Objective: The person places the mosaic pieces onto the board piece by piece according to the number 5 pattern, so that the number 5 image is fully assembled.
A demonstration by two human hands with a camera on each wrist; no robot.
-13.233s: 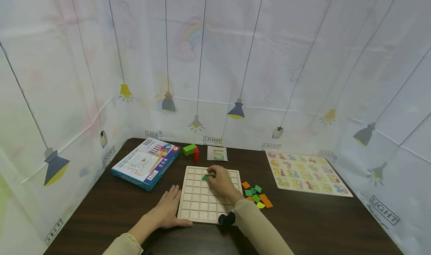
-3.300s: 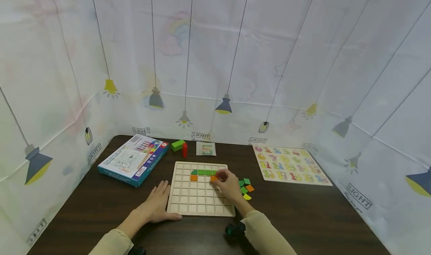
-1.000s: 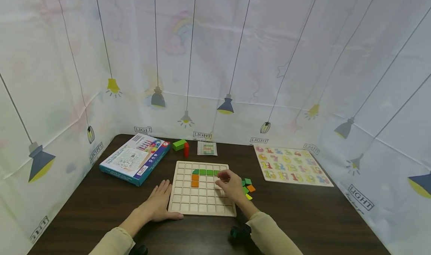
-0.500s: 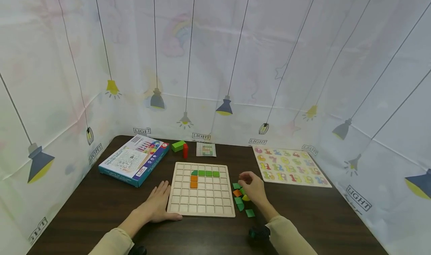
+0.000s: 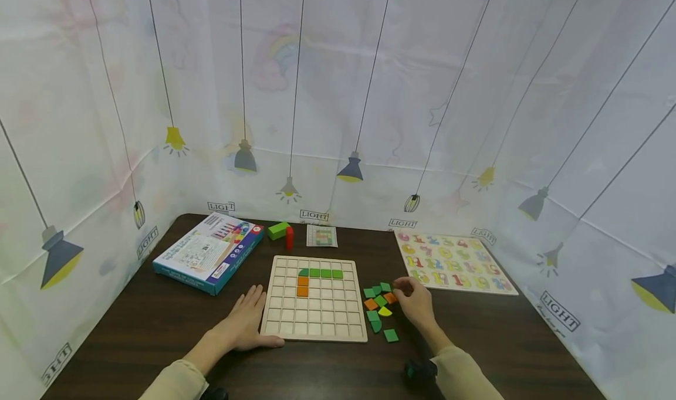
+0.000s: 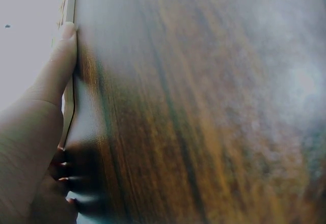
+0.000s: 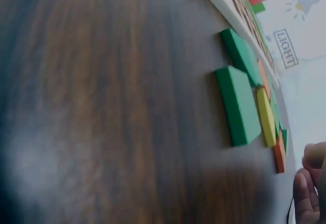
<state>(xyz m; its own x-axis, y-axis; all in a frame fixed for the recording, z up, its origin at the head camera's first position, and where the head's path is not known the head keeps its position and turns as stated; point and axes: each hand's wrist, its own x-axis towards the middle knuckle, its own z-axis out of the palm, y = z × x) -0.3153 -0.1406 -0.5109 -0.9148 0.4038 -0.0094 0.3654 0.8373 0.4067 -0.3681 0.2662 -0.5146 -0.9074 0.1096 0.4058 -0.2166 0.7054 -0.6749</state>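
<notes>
the right hand (image 5: 415, 302) rests on the dark worktop (image 5: 502, 341) with its fingertips curled in at an orange tile (image 5: 390, 298) on the far edge of a small heap of loose tiles (image 5: 380, 309); whether the fingers actually pinch that tile or only touch it cannot be told, and the right wrist view shows just two bent fingertips (image 7: 308, 186) at its lower corner. the heap lies just to the inner side of this hand, between it and the wooden grid board (image 5: 314, 299): green squares, another orange piece and a yellow one, with one green tile (image 5: 391, 335) lying a little apart, nearer the person. the left hand (image 5: 247, 324) lies flat and spread on the worktop, its thumb stretched along the near left edge of the board and touching it, as the left wrist view shows close up (image 6: 56, 66). on the board, away from both hands, sit a row of green tiles (image 5: 320, 273) and below its left end two orange tiles (image 5: 302, 286). beyond the right hand lies a number puzzle board (image 5: 454, 262). beyond the left hand lies a blue game box (image 5: 210, 251), and past the grid board stand a green block (image 5: 277, 230), a red block (image 5: 289, 237) and a small pattern card (image 5: 321, 236).
</notes>
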